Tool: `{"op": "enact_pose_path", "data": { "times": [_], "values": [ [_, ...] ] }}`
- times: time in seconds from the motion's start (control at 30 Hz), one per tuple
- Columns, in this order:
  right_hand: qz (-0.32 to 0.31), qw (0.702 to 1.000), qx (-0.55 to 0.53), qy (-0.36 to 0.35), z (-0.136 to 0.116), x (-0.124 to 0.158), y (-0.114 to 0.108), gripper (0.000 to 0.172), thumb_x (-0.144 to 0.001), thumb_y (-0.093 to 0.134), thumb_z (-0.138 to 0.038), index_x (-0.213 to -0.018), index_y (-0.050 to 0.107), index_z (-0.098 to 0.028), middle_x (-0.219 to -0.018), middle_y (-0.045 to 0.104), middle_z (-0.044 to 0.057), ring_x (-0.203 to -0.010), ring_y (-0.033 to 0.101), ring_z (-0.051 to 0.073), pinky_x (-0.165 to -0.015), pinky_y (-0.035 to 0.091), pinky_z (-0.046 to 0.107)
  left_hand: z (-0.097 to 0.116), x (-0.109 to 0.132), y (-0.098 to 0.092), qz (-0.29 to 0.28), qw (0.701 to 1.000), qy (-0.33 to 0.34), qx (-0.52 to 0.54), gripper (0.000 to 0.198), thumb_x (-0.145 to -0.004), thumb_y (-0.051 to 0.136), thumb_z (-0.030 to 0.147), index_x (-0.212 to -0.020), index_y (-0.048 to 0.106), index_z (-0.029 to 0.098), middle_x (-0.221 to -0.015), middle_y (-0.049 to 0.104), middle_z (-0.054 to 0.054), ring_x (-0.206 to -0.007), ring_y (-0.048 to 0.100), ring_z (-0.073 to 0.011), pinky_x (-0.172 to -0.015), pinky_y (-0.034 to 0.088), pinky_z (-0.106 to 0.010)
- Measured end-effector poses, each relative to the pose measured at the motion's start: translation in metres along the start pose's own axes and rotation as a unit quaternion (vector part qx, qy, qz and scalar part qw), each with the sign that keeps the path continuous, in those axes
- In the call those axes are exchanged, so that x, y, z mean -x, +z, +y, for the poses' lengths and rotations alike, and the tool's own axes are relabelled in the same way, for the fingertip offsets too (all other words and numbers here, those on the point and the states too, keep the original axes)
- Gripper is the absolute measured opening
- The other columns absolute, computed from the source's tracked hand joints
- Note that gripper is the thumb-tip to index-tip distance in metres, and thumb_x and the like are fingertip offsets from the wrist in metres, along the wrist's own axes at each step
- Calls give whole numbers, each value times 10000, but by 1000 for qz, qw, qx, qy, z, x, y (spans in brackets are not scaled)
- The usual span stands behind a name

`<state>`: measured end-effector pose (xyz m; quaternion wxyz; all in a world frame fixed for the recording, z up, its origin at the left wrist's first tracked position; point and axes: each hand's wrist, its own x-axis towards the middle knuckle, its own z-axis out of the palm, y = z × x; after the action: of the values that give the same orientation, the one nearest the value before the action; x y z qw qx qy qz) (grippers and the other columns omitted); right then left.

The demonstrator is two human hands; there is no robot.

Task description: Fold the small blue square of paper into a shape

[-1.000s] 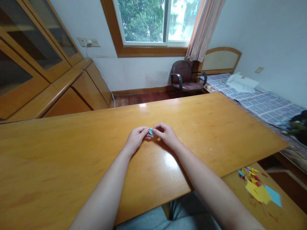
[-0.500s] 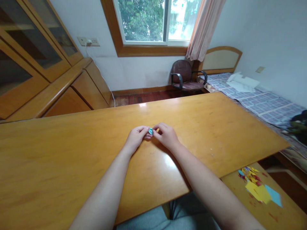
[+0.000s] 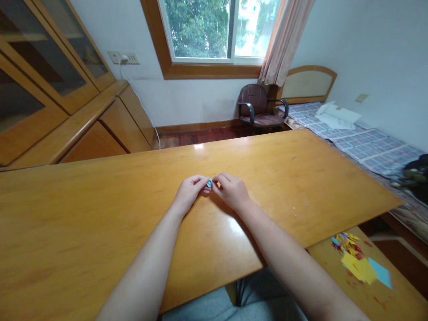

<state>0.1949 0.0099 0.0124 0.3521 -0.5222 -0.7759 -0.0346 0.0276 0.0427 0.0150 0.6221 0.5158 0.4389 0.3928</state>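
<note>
My left hand (image 3: 189, 193) and my right hand (image 3: 232, 191) meet at the middle of a long wooden table (image 3: 100, 214). Both pinch a small folded piece of blue paper (image 3: 209, 182) between their fingertips, just above the tabletop. Most of the paper is hidden by the fingers; only a small sliver shows between the two hands. Both hands have their fingers curled in.
A lower wooden surface at the right front carries a heap of coloured paper scraps and sheets (image 3: 359, 263). Wooden cabinets (image 3: 60, 102) run along the left wall. Beyond the table stand a dark red chair (image 3: 257, 107) and a bed (image 3: 364, 142).
The hands have drawn slightly closer together, so less of the blue paper shows between the fingers. Otherwise nothing has moved.
</note>
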Motion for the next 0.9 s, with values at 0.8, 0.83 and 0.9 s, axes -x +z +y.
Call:
{"op": "enact_pose_path", "data": {
  "times": [0.8, 0.83, 0.9],
  "values": [
    [-12, 991, -129, 13, 4, 4, 2, 208, -925, 551, -332, -1055, 695, -257, -930, 695, 35, -743, 631, 112, -706, 469, 199, 0, 0, -2, -17, 998, -5, 56, 297, -714, 739, 426, -768, 692, 138, -719, 697, -37, -629, 629, -133, -633, 502, -232],
    [-12, 992, -127, 13, 4, 4, 1, 209, -926, 550, -331, -1054, 698, -258, -927, 698, 35, -749, 634, 112, -713, 470, 198, 0, 1, -2, -17, 998, -6, 57, 301, -716, 736, 431, -769, 691, 138, -720, 699, -39, -630, 631, -136, -632, 503, -234],
    [-12, 992, -128, 14, 4, 3, 0, 207, -930, 543, -328, -1032, 707, -253, -914, 702, 36, -744, 634, 110, -711, 468, 196, 1, 1, -2, -18, 998, -8, 55, 308, -720, 730, 439, -770, 690, 138, -721, 702, -44, -634, 638, -142, -632, 507, -238]
  ]
}}
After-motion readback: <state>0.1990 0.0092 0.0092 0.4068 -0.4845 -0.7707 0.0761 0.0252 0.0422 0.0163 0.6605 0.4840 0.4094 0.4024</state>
